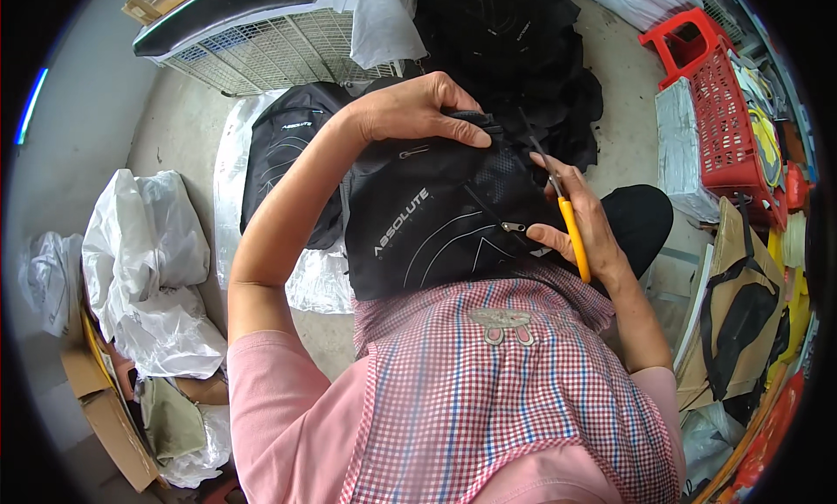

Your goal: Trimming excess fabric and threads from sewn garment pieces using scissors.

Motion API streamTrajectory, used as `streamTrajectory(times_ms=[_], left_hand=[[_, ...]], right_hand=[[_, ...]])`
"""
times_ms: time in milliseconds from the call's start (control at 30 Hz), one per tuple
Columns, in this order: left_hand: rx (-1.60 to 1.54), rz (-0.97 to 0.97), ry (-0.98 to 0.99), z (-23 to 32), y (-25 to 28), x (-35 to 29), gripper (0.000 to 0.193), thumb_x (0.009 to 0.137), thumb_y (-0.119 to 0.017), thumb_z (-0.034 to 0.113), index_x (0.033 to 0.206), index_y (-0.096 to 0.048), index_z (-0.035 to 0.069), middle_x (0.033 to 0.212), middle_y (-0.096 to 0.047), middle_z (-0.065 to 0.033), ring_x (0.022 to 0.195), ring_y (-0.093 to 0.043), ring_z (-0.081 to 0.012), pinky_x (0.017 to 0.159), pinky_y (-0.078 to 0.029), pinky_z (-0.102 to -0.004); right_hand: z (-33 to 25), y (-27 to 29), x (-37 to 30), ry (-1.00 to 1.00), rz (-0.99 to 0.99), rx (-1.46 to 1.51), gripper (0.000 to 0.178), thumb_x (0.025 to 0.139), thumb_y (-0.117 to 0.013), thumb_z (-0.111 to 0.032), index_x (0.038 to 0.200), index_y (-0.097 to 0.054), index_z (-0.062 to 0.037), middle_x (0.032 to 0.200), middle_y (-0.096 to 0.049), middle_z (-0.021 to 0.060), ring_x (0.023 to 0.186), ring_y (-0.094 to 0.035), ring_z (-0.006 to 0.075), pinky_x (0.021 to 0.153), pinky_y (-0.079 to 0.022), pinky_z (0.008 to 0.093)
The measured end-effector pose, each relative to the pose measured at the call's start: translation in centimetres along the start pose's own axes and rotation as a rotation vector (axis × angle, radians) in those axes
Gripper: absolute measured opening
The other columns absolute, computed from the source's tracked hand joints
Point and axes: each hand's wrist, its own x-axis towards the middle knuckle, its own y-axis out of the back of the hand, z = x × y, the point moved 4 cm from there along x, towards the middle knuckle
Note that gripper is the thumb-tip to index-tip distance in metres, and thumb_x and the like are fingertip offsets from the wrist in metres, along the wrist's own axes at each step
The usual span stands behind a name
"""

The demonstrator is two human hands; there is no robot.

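Note:
A black backpack (436,216) lies across my lap, its front turned up, with pale lettering, curved light lines and a silver zip pull (514,228). My left hand (427,112) grips its far edge, thumb on top and fingers curled beneath. At the bag's right side my right hand (580,212) holds scissors with yellow handles (573,241). Their dark blades (532,129) point away from me beside the bag's far right corner, and I cannot make out whether they are spread. The right thumb is close to the zip pull.
Another black backpack (296,155) lies on clear plastic at the left. Beyond my hands is a heap of black pieces (506,33). A wire cage (261,55) stands at the far left, a red plastic basket (732,129) at the right, and white plastic bags (153,269) at the left.

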Motion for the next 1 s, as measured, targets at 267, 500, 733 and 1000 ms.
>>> streamTrajectory(times_ms=[267,500,733,1000], left_hand=[[-0.013,0.073,-0.052,0.1,-0.4,-1.1,0.026,0.088,-0.068,0.017,0.067,-0.063,0.003,0.057,-0.041,0.0083,0.048,-0.03,-0.0014,0.043,-0.028,-0.0159],[-0.058,0.109,-0.05,-0.1,-0.9,-1.5,0.025,0.088,-0.067,0.016,0.067,-0.064,0.004,0.055,-0.039,0.0095,0.046,-0.028,-0.0011,0.041,-0.026,-0.0165],[-0.094,0.158,-0.067,-0.3,-1.5,-1.6,0.029,0.088,-0.067,0.016,0.062,-0.062,0.004,0.054,-0.038,0.0101,0.045,-0.027,-0.0009,0.04,-0.024,-0.0168],[-0.075,0.139,-0.03,0.3,-2.0,-1.7,0.034,0.087,-0.067,0.017,0.057,-0.058,0.004,0.052,-0.036,0.0103,0.044,-0.026,-0.0008,0.04,-0.024,-0.0163]], right_hand=[[-2.3,0.0,1.6,0.103,-0.063,-0.232,0.079,0.069,-0.081,-0.043,0.129,-0.05,-0.002,0.095,-0.051,0.0081,0.072,-0.047,0.0185,0.067,-0.042,0.0298],[-1.8,-0.6,1.7,0.186,-0.011,-0.234,0.061,0.071,-0.082,-0.038,0.111,-0.058,0.0011,0.08,-0.06,0.0111,0.056,-0.057,0.0202,0.052,-0.05,0.0274],[-2.7,-0.6,1.9,0.281,0.065,-0.244,0.048,0.074,-0.08,-0.038,0.095,-0.059,0.0004,0.068,-0.06,0.0111,0.046,-0.053,0.019,0.045,-0.048,0.0256],[-2.1,-0.9,1.6,0.221,-0.01,-0.127,0.042,0.076,-0.079,-0.035,0.087,-0.056,-0.0012,0.064,-0.058,0.0098,0.044,-0.05,0.0178,0.045,-0.045,0.025]])
